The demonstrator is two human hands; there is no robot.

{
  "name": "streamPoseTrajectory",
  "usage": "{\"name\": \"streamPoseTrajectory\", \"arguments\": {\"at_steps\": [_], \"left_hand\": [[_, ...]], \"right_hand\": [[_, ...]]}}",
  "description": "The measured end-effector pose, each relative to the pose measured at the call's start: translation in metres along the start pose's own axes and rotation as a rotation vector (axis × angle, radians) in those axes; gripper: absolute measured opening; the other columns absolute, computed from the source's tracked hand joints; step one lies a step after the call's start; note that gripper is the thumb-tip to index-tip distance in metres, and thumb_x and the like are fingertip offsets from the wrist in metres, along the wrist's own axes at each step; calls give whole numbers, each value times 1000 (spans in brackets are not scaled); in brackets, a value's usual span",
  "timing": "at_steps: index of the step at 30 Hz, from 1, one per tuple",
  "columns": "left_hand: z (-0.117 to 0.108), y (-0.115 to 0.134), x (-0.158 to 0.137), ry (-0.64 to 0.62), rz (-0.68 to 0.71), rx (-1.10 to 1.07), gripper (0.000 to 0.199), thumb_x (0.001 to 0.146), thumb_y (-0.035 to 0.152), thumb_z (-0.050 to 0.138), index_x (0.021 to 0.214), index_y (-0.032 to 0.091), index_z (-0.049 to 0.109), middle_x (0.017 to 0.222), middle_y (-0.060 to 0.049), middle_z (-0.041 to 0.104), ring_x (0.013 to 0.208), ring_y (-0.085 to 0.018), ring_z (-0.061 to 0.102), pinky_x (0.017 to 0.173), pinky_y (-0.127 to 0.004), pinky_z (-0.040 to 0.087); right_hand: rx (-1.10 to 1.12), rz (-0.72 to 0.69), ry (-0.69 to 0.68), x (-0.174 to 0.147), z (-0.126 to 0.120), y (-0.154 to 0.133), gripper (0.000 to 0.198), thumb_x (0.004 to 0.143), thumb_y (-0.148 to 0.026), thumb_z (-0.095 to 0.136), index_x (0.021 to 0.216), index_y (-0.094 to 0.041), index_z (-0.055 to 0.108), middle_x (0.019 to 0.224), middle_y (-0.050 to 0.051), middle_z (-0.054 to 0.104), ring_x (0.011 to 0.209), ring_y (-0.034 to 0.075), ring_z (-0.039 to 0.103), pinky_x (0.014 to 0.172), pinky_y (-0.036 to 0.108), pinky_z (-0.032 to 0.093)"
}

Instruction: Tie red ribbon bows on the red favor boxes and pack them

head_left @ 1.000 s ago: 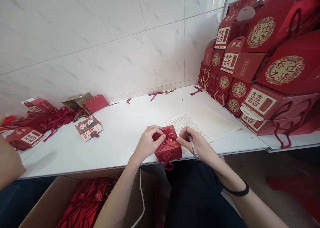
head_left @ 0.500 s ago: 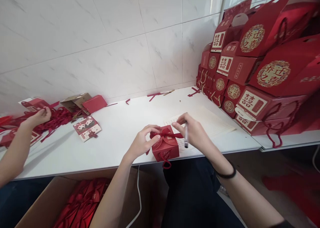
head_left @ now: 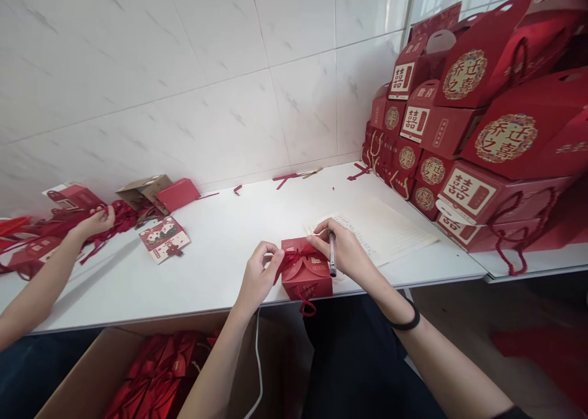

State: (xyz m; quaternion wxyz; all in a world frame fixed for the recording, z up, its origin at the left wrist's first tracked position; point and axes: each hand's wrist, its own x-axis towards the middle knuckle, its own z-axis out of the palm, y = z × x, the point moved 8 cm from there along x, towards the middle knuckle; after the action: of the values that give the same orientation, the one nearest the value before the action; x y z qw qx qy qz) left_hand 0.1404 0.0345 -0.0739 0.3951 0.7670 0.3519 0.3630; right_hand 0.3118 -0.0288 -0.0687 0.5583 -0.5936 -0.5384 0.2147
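A small red gift box [head_left: 307, 278] with a twisted cord handle stands at the table's front edge. Dark red ribbon [head_left: 294, 256] crosses its top in a bow. My left hand [head_left: 258, 273] pinches the ribbon at the box's left side. My right hand [head_left: 339, 244] is closed at the box's upper right, its fingertips on the ribbon. A marker pen [head_left: 332, 256] is tucked in that same hand, pointing down. Behind the box lies a sheet of paper with writing [head_left: 362, 235], partly covered by my right hand.
Red gift boxes [head_left: 463, 186] are stacked high on the right. At left, another person's hand [head_left: 98, 220] is among red ribbons [head_left: 122, 214]. A panda-printed card [head_left: 164, 239] lies nearby. Below the table, a carton [head_left: 76, 376] holds red ribboned boxes. Ribbon scraps [head_left: 285, 179] lie along the wall.
My left hand has drawn back left from the box top, with ribbon between its fingers. My right hand has come down closer to the bow. The other person's hand has moved right.
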Motion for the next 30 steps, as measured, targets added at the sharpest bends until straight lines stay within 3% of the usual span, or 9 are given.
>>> {"name": "streamPoseTrajectory", "arguments": {"at_steps": [3, 7, 16, 22, 30], "left_hand": [[6, 0, -2, -64, 4, -108, 22, 81, 41, 52, 81, 18, 52, 80, -1, 52, 69, -12, 53, 62, -24, 44], [5, -1, 0, -29, 31, -109, 21, 80, 38, 54, 74, 18, 52, 80, -1, 51, 70, -11, 50, 62, -22, 43], [10, -9, 0, -33, -107, -44, 32, 83, 46, 47, 68, 19, 45, 64, 4, 44, 57, -9, 42, 54, -22, 37], [15, -14, -2, -11, -142, -4, 35, 84, 46, 42, 64, 19, 40, 61, 5, 40, 58, -10, 39, 56, -22, 34], [14, -8, -4, -13, -118, -175, 31, 82, 48, 47, 71, 19, 46, 63, 4, 46, 57, -10, 43, 54, -21, 37]], "right_hand": [[-37, -2, -27, -5, -1, -6, 21, 80, -40, 58, 83, -22, 49, 65, -2, 57, 59, 15, 54, 58, 26, 39], [-24, 9, -42, -8, 1, -8, 16, 77, -32, 59, 84, -21, 50, 68, -2, 57, 60, 15, 54, 58, 26, 39], [61, 101, -80, 0, 3, 11, 21, 75, -38, 59, 81, -20, 50, 64, -2, 55, 59, 16, 52, 58, 28, 38], [41, 78, -76, -2, 4, 10, 16, 79, -35, 53, 79, -21, 47, 64, -2, 53, 61, 16, 53, 59, 28, 38], [-120, 16, -61, -14, 1, -9, 17, 86, -37, 50, 83, -22, 44, 71, 0, 58, 64, 17, 56, 61, 29, 40]]}}
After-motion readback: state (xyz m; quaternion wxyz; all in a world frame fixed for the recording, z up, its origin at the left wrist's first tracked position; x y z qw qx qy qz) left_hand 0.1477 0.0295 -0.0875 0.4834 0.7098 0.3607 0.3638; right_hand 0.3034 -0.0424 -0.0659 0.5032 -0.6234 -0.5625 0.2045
